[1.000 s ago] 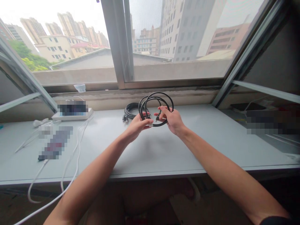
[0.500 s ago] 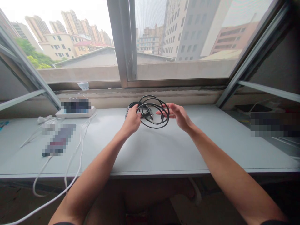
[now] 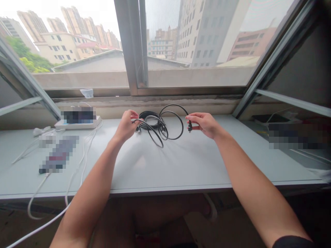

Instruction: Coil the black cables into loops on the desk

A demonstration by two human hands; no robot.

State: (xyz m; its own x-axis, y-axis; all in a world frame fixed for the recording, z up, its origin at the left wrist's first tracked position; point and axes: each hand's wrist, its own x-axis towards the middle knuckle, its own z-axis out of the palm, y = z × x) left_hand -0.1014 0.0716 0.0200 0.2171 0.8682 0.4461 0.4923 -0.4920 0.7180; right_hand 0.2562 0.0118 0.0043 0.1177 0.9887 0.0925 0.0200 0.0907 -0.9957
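Observation:
A black power cable [image 3: 167, 129] hangs in loose loops between my two hands above the white table. My left hand [image 3: 127, 124] pinches one side of the loops; a dark connector shows just under its fingertips. With thumb and fingers closed, my right hand [image 3: 203, 124] grips the cable right at its black plug [image 3: 190, 126], which points downward. Behind the loops, a second coil of black cable [image 3: 148, 119] lies on the table near the window wall. Part of that coil is covered by the held loops and my left fingers.
The white table [image 3: 170, 168] runs below a window. On its left stand a white power strip [image 3: 77, 124], a blurred-out flat item [image 3: 59, 154] and white cords [image 3: 84, 155]. A small clear cup [image 3: 87, 93] sits on the sill. Metal posts flank both sides.
My hands have moved apart, left hand leftward, and the gathered loops have spread open between them. My right hand, open beside the loops before, has closed on the plug end.

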